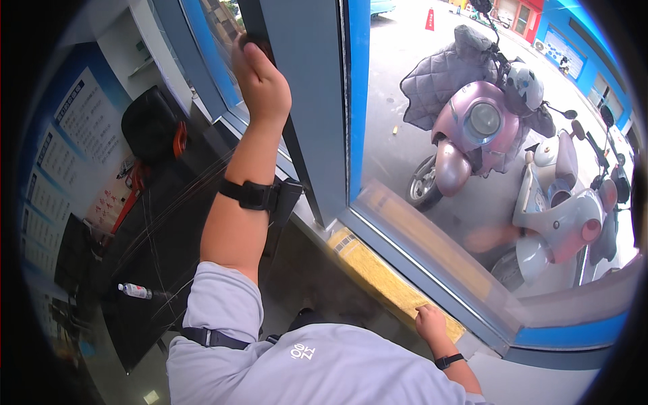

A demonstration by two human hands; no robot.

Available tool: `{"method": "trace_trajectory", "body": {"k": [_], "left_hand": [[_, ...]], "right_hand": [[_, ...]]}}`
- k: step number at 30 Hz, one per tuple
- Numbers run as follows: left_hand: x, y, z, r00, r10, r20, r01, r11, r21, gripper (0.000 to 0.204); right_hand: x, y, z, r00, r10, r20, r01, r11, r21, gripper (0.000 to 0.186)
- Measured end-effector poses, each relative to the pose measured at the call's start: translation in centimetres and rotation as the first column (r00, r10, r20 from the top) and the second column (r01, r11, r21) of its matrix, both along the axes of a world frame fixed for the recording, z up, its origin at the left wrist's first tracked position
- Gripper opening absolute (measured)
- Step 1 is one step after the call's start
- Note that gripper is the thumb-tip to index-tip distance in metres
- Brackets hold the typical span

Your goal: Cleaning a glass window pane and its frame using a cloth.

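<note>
My left hand (263, 84) is raised beside the grey window post (300, 101). Its fingers are closed, with the thumb across a dark thing (256, 46) that I cannot make out. Lower down on the right, my right hand (433, 325) has bent fingers on a long yellow package (385, 277), near its right end. The package lies along the foot of the window and looks wrapped in yellow tape. The underside of my right hand is hidden.
A black table (135, 290) with a plastic bottle (135, 291) stands at left, near a black chair (152, 125). A low window rail (432, 283) crosses at right. Beyond the glass are a pink scooter (466, 128) and a pale scooter (560, 209).
</note>
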State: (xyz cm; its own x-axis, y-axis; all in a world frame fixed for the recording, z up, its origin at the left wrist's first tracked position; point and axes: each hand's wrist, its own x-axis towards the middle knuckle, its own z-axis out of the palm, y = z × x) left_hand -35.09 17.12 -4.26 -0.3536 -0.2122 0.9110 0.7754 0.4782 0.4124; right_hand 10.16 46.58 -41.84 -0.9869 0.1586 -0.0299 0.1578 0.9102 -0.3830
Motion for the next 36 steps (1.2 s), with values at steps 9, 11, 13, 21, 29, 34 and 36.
{"method": "trace_trajectory", "body": {"k": [9, 11, 13, 21, 29, 34, 36], "left_hand": [[1.9, 1.3, -24.1, 0.986, -0.021, 0.168, -0.017, 0.976, 0.219, 0.062], [3.0, 0.5, -29.7, 0.971, -0.028, 0.239, -0.017, 0.983, 0.184, 0.063], [3.3, 1.2, -29.4, 0.968, 0.027, 0.249, -0.075, 0.980, 0.185, 0.059], [2.3, 0.2, -17.2, 0.978, 0.055, 0.199, -0.067, 0.996, 0.052, 0.054], [-0.3, 1.1, 6.6, 0.780, 0.323, -0.536, -0.453, 0.883, -0.127, 0.067], [2.5, -0.2, 5.9, 0.870, 0.128, -0.476, -0.369, 0.810, -0.456, 0.067], [3.3, 0.4, 4.9, 0.873, 0.181, -0.453, -0.440, 0.692, -0.573, 0.070]], "right_hand": [[-0.3, 0.5, 1.8, 0.995, 0.034, 0.097, -0.037, 0.999, 0.033, 0.017], [0.3, 0.4, 1.9, 0.991, 0.048, 0.121, -0.056, 0.997, 0.062, 0.018], [1.9, 0.7, 1.5, 0.983, 0.040, 0.182, -0.053, 0.996, 0.068, 0.018], [2.4, 0.5, 1.8, 0.972, -0.005, 0.234, -0.006, 0.999, 0.046, 0.022], [1.1, -0.6, 0.8, 0.990, -0.095, 0.106, 0.105, 0.990, -0.090, 0.019], [2.1, -1.1, -1.4, 0.984, -0.110, 0.143, 0.129, 0.983, -0.132, 0.019], [2.6, -1.3, -2.1, 0.978, -0.110, 0.175, 0.136, 0.980, -0.145, 0.019]]}}
